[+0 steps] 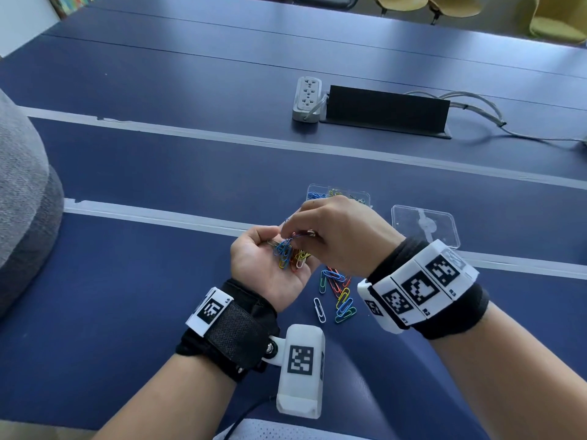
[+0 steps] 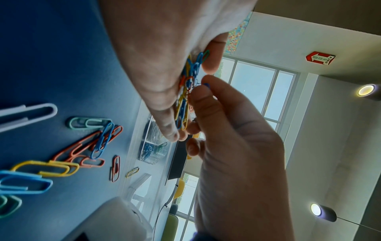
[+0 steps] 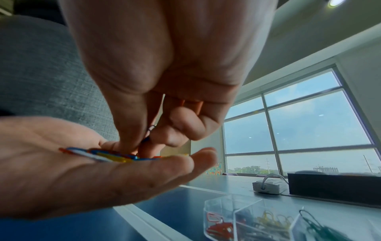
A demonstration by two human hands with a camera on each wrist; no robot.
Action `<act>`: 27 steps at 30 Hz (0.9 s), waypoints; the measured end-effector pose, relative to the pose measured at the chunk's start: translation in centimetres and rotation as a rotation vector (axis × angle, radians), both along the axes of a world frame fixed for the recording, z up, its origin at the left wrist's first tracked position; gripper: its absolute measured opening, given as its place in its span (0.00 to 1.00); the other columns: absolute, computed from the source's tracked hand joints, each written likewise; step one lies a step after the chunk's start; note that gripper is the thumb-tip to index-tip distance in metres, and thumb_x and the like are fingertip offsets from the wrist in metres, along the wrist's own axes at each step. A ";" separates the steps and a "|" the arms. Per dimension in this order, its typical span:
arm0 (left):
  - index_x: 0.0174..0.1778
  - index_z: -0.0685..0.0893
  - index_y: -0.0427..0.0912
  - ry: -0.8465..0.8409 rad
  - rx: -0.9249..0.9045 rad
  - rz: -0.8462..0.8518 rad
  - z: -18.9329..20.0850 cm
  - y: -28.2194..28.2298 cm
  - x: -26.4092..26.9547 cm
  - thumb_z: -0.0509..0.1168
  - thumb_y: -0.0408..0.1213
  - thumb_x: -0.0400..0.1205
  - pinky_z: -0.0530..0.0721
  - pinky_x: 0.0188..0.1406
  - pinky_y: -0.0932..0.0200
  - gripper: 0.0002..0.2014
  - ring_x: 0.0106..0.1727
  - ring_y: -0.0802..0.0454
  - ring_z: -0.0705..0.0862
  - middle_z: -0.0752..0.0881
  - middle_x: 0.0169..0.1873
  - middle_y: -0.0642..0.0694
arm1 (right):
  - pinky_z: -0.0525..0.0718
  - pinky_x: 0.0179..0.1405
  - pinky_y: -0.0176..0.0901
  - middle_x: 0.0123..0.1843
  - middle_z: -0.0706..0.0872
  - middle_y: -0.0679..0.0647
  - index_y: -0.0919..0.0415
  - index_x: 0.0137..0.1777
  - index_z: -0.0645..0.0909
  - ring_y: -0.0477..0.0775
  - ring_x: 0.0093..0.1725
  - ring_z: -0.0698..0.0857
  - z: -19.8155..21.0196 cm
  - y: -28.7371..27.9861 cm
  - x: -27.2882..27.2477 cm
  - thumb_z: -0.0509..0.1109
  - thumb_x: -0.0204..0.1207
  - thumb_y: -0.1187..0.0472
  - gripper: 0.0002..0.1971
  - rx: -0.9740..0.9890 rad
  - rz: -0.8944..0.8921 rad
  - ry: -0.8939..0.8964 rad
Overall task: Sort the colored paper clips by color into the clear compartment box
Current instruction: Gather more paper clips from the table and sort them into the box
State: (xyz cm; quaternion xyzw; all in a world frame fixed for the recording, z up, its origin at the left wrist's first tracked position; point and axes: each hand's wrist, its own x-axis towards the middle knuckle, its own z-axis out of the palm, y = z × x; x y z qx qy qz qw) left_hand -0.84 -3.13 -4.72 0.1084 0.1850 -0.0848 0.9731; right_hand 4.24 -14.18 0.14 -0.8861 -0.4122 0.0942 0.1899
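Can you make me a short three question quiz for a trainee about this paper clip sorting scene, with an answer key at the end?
1. True or false: the lid sits closed on the compartment box.
2. Which hand cups the mixed clips in its palm: A) left hand, B) right hand?
3. Fill in: loose clips lie on the ___ table.

Key
1. False: the lid lies on the table, apart from the box.
2. A; the right hand's fingertips pinch a clip from that pile.
3. Blue.
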 end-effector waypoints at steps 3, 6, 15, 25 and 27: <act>0.31 0.83 0.32 -0.007 0.013 -0.008 0.4 -0.2 -0.2 0.51 0.37 0.74 0.87 0.34 0.54 0.18 0.25 0.47 0.83 0.83 0.27 0.40 | 0.85 0.42 0.53 0.49 0.85 0.49 0.42 0.55 0.85 0.58 0.49 0.84 0.2 0.2 0.1 0.66 0.76 0.55 0.11 -0.105 0.034 -0.018; 0.35 0.85 0.30 -0.017 0.019 -0.020 0.5 -0.2 -0.2 0.51 0.39 0.75 0.88 0.33 0.53 0.20 0.24 0.48 0.84 0.83 0.27 0.39 | 0.85 0.41 0.53 0.47 0.85 0.48 0.45 0.50 0.86 0.58 0.47 0.84 0.2 0.3 0.2 0.66 0.75 0.56 0.09 -0.100 0.037 -0.006; 0.25 0.81 0.34 0.083 0.081 -0.012 0.6 0.0 -0.1 0.48 0.37 0.82 0.84 0.37 0.57 0.24 0.28 0.47 0.83 0.82 0.26 0.40 | 0.84 0.40 0.57 0.45 0.84 0.50 0.48 0.49 0.85 0.58 0.44 0.84 0.1 0.3 0.1 0.64 0.75 0.56 0.09 -0.025 0.054 0.022; 0.33 0.84 0.34 0.171 0.157 0.012 0.2 0.3 -0.2 0.49 0.42 0.86 0.80 0.44 0.55 0.25 0.25 0.49 0.86 0.84 0.24 0.43 | 0.82 0.36 0.48 0.42 0.84 0.46 0.44 0.48 0.86 0.57 0.43 0.84 0.2 1.0 -0.3 0.68 0.74 0.53 0.07 -0.011 0.100 -0.020; 0.28 0.84 0.35 0.155 0.140 0.024 0.2 0.3 -0.1 0.50 0.39 0.85 0.85 0.36 0.60 0.25 0.26 0.49 0.86 0.83 0.25 0.43 | 0.83 0.34 0.51 0.40 0.83 0.47 0.45 0.45 0.87 0.56 0.40 0.84 0.0 0.9 -0.2 0.68 0.72 0.53 0.07 0.057 0.089 0.003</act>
